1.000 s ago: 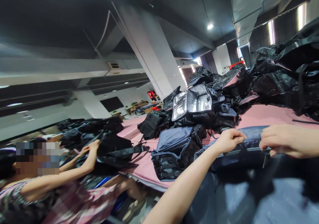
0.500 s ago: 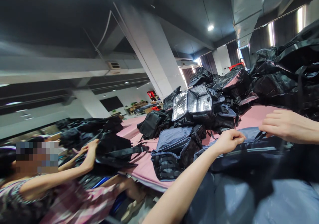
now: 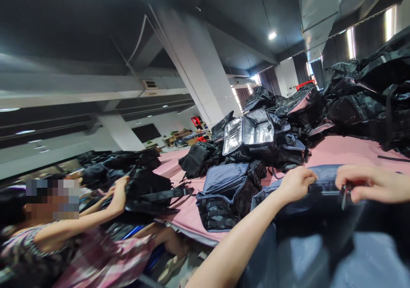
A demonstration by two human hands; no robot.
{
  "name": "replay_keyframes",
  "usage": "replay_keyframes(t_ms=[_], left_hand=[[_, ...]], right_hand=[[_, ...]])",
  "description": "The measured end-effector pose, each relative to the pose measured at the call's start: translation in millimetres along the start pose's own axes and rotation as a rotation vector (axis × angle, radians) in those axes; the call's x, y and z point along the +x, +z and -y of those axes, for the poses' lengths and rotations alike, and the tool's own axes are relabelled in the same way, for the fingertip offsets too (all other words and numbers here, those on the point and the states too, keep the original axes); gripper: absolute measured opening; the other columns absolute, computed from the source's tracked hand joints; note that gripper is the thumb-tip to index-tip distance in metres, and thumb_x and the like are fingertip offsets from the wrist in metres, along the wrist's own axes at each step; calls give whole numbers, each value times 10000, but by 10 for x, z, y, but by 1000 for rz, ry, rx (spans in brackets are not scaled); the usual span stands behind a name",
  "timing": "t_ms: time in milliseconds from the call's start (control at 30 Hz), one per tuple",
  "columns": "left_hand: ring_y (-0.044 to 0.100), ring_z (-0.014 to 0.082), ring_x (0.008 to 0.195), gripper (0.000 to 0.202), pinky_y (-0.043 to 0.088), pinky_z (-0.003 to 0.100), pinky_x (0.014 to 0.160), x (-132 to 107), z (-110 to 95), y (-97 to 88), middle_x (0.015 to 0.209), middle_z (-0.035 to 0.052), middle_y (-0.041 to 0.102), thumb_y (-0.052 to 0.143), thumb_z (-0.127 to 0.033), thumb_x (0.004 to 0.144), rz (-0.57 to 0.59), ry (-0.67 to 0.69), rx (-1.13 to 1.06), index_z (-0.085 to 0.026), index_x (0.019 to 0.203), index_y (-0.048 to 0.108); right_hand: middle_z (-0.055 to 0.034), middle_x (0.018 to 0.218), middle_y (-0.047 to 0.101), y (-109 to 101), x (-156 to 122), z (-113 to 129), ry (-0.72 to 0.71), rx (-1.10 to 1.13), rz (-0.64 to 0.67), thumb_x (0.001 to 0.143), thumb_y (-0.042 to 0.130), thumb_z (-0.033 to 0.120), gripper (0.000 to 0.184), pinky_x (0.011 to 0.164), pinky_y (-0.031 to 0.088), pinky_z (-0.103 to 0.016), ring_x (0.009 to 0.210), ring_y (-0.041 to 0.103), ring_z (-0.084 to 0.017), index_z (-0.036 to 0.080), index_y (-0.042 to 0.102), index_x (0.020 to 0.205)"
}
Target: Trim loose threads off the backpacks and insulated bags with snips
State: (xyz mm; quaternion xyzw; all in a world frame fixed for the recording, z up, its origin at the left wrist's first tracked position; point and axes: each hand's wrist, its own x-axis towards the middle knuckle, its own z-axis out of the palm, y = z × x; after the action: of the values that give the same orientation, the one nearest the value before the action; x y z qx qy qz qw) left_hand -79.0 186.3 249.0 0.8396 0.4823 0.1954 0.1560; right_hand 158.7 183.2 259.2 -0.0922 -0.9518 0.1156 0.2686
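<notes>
An open black bag with blue-grey lining fills the lower right, close to me. My left hand is closed, its fingers pinching the upper edge of this bag. Over the same edge, further right, my right hand is closed around a pair of small thread snips; their metal tip points down and is partly blurred. Fingers hide most of the snips, and whether they touch the fabric I cannot tell.
Several black bags lie on the pink tabletop, one open with silver lining. An open blue-lined bag sits left of mine. Another pile rises at right. A seated co-worker handles a black bag at left.
My right hand has turned and moved slightly down, showing the snips below its fingers. My left hand stays on the bag's edge. The view has shifted slightly.
</notes>
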Motion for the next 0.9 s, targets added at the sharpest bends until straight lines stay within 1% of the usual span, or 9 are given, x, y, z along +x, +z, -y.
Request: replay_keyframes(t_ms=[33, 100, 167, 233, 300, 367, 567, 667, 900], left_hand=[[615, 196, 919, 224, 448, 274, 851, 25, 3, 0, 990, 84, 707, 488, -197, 860, -23, -12, 30, -141, 907, 700], [613, 206, 931, 238, 445, 289, 864, 77, 17, -4, 1004, 85, 704, 467, -190, 863, -34, -25, 49, -144, 910, 696], [620, 193, 923, 228, 448, 269, 855, 108, 29, -9, 987, 57, 710, 470, -185, 857, -18, -21, 53, -163, 892, 694], [625, 178, 923, 212, 451, 246, 845, 104, 34, -13, 974, 37, 714, 480, -191, 855, -4, -14, 50, -175, 879, 690], [629, 171, 920, 205, 456, 233, 835, 78, 35, -13, 967, 33, 716, 487, -220, 864, 4, -5, 36, -174, 867, 687], [631, 169, 920, 206, 457, 232, 837, 53, 34, -10, 964, 37, 718, 490, -232, 868, -1, -1, 23, -170, 870, 687], [626, 170, 928, 199, 450, 233, 845, 44, 35, 3, 983, 47, 710, 494, -203, 858, -23, -12, 24, -162, 890, 685], [623, 165, 913, 195, 449, 233, 844, 34, 37, 6, 967, 48, 708, 494, -199, 860, -25, 1, 19, -158, 890, 682], [621, 166, 898, 195, 450, 237, 830, 13, 28, 7, 961, 58, 703, 493, -203, 866, -39, 21, 11, -150, 888, 679]], right_hand=[[-9, 795, 591, 0, 22, 81, 11, 127, 6, 954, 453, 310, 163, 610, 475, -205, 685, 577, -118, 200, 567, 913], [-18, 836, 604, -32, 56, 132, -25, 124, -33, 941, 491, 309, 140, 654, 480, -220, 726, 584, -127, 202, 578, 962], [-43, 880, 616, -93, 44, 13, -54, -87, -139, 934, 508, 334, 189, 679, 473, -258, 775, 586, -157, 197, 593, 1033], [-65, 902, 620, -155, -34, -206, -29, -294, -201, 943, 483, 348, 226, 682, 460, -294, 803, 580, -186, 192, 614, 1041], [-71, 876, 619, -192, -146, -407, -1, -450, -179, 963, 426, 319, 252, 669, 441, -314, 783, 565, -195, 189, 636, 1012], [-70, 835, 611, -189, -236, -515, -12, -566, -147, 974, 387, 281, 278, 655, 415, -320, 750, 544, -190, 184, 647, 983], [-44, 781, 600, -96, -175, -462, -181, -796, -113, 964, 401, 197, 234, 630, 353, -303, 696, 500, -168, 165, 627, 913], [-41, 788, 598, -67, -120, -478, -187, -821, -96, 949, 390, 136, 227, 648, 343, -312, 703, 494, -174, 155, 611, 903], [-28, 783, 583, -32, -87, -493, -186, -805, -91, 952, 391, 146, 205, 643, 316, -312, 690, 482, -181, 157, 593, 922]])
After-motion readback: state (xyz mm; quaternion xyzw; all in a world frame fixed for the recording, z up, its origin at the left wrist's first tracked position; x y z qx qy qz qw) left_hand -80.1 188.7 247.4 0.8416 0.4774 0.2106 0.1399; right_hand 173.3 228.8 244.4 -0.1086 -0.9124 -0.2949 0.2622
